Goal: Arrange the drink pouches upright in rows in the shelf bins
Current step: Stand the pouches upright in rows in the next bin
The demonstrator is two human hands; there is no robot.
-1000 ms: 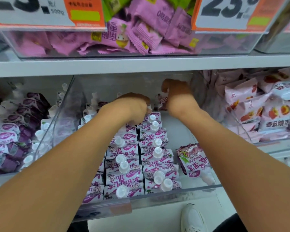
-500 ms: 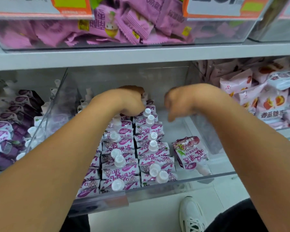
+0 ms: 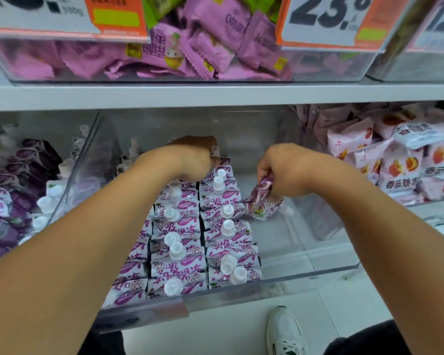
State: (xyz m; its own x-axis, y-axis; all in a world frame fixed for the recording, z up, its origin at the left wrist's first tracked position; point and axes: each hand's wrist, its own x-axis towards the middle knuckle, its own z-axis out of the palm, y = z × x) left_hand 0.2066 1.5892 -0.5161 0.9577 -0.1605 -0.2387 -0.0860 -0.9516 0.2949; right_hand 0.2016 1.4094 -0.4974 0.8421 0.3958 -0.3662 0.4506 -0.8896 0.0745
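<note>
Purple-and-white drink pouches point(image 3: 180, 254) with white caps stand upright in rows in the left half of a clear shelf bin point(image 3: 315, 271). My left hand point(image 3: 198, 157) reaches over the back of these rows with curled fingers at the rearmost pouches; what it holds is hidden. My right hand point(image 3: 280, 172) pinches the top of one loose pouch point(image 3: 263, 203), which hangs tilted with its white cap pointing down to the right, just beside the right-hand row.
The bin's right half shows bare floor. A neighbouring bin point(image 3: 69, 175) on the left holds darker purple pouches, and pink snack bags point(image 3: 400, 160) fill the bin on the right. A shelf board point(image 3: 215, 94) with bins of pink packets runs above. A white shoe point(image 3: 285, 331) stands below.
My right hand came forward from the bin's back, dropped to the loose pouch lying on the bin floor and lifted it. My left hand stayed at the back of the rows.
</note>
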